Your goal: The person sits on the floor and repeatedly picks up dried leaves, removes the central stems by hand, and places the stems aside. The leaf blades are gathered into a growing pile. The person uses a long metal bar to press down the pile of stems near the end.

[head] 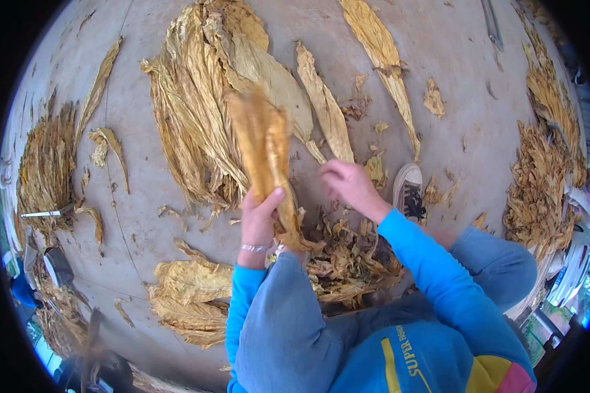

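My left hand (260, 216) grips a few dried yellow-brown leaves, which look like tobacco leaves (258, 142). Their upper part is blurred, and the lower ends hang past my wrist. To the right, my right hand (349, 189) is raised with its fingers curled and blurred. Whether anything is between those fingers, I cannot tell. Beyond my left hand lies a large pile of long pale leaves (191, 108) on the floor. A single leaf (324, 105) lies just past my right hand. Crumpled leaf scraps (354, 260) are heaped between my legs.
More flat leaves (191, 294) lie left of my knee. A stacked leaf bundle (46, 167) sits at far left, a heap of leaves (536, 191) at far right. A long leaf (386, 64) lies ahead of my shoe (408, 191). Scraps dot the concrete floor (128, 221).
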Tool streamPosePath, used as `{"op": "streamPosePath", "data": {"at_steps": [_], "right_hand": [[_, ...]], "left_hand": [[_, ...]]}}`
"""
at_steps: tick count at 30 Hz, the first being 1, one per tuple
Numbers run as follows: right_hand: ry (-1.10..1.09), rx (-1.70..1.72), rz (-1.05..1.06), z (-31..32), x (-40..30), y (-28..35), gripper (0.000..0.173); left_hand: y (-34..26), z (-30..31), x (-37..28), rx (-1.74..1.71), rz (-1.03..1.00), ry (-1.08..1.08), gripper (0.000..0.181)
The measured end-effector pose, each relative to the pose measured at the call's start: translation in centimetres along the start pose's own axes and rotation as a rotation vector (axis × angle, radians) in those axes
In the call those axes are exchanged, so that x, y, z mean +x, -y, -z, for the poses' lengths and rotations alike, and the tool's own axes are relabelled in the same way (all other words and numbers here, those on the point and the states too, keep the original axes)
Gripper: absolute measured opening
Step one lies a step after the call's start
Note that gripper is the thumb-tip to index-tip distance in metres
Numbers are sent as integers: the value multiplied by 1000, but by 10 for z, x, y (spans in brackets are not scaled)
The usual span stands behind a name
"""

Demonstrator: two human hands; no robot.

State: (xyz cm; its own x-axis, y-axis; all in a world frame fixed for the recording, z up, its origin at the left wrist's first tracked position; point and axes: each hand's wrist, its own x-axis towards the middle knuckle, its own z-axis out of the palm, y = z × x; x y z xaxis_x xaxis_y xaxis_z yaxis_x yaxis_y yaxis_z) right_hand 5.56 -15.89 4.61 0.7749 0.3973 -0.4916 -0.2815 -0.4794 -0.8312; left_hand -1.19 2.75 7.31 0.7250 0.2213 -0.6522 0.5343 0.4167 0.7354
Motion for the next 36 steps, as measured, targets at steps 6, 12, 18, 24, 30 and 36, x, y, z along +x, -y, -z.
{"op": "streamPosePath", "data": {"at_steps": [6,12,18,24,30,36], "right_hand": [[-24,-588,-176,39,21,-90,20],[-332,-563,274,17,14,-9,15],[-109,-874,686,-32,13,28,16],[-62,-505,519,-44,22,29,16],[-124,-339,246,-46,76,43,13],[-72,87,48,-15,100,23,12]], "left_hand": [[-38,11,-19,-490,-421,182,16],[10,23,31,-414,-120,-20,14],[54,-7,73,-583,16,158,20],[62,3,73,-536,22,72,23],[64,-8,65,-465,-51,65,29],[67,3,72,-654,58,-105,29]]}}
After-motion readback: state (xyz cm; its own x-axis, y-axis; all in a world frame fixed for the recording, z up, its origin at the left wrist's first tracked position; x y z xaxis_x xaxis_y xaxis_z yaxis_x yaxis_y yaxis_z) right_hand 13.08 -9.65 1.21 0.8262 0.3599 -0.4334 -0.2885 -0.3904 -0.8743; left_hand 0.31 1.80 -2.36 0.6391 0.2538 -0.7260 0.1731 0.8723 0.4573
